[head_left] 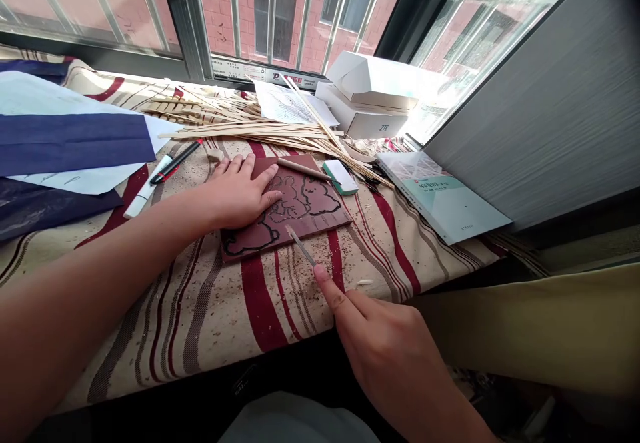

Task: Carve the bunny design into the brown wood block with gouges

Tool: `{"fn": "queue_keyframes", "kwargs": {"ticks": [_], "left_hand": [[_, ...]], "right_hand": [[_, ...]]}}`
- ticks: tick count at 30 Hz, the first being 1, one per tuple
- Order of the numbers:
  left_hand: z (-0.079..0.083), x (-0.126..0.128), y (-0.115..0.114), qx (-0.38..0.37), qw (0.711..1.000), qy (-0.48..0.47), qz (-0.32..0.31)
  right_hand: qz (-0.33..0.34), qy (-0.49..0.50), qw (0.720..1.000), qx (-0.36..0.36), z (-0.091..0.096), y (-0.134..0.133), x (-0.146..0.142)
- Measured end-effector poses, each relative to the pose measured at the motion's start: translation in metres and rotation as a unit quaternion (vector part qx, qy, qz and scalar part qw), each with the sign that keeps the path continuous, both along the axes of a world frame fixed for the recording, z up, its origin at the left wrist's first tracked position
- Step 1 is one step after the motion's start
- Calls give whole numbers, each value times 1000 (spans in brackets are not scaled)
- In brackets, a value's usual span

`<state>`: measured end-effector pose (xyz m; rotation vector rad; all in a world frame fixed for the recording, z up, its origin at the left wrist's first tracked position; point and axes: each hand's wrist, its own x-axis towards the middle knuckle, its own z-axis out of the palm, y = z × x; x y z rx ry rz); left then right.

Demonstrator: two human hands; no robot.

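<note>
On a window ledge spread with a red-striped cloth (260, 309), a person works at a dark brown carving block (310, 213) cut with outlines of cartoon animals. Sheets of dark blue paper (70, 143) cover the cloth's left end, and two white boxes (370, 96) are stacked at its far right corner against the window bars (273, 9). A loose heap of bamboo strips (250, 126) fans across the far edge behind the block, and a pale green booklet (445, 196) lies toward the right edge.

The block sits mid-cloth, its long axis running left to right. The left hand (240, 193) lies flat on the block's far left corner, fingers spread and gripping nothing. The right hand (395, 356), at the cloth's near edge, is closed around a thin carving tool (301, 248), forefinger laid along the shaft. The block lies ahead and to the left of that hand. The tool slants the same way, and its tip meets the block's near edge.

A wooden-handled tool (300, 168) rests on the block's far edge, a green-and-white eraser (340, 176) just right of it, and a black pen (175, 163) left of the left hand. Shavings (300, 296) litter the cloth between hand and block; nothing else lies in that gap.
</note>
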<state>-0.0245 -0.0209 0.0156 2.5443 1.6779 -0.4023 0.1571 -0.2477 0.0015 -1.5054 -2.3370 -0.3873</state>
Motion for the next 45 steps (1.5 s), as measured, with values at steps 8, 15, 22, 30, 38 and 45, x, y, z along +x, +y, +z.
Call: {"fn": "queue_keyframes", "kwargs": {"ticks": [8,15,22,30,38,45], "left_hand": [[-1,0,0,2,1000,1,-3],[-1,0,0,5,1000,-2,-4],[-4,-1,3,19,1000,-1,-7],[-1,1,2,14,1000,4,-7],[-3,-1,2,11,1000,9,-12],[1,1,0,3,1000,11,-8]], "right_hand": [[-7,15,1000,10,-4,3,-6],[-17,15,1000,-2,-3,-1,-10],[-19,8,1000,-23,2,-3,-7],[-23,14,999,-17,2,-3,-7],[-25,21,999,-12,-2,-1,-7],[-22,27,999,-16,-3,-2,-8]]}}
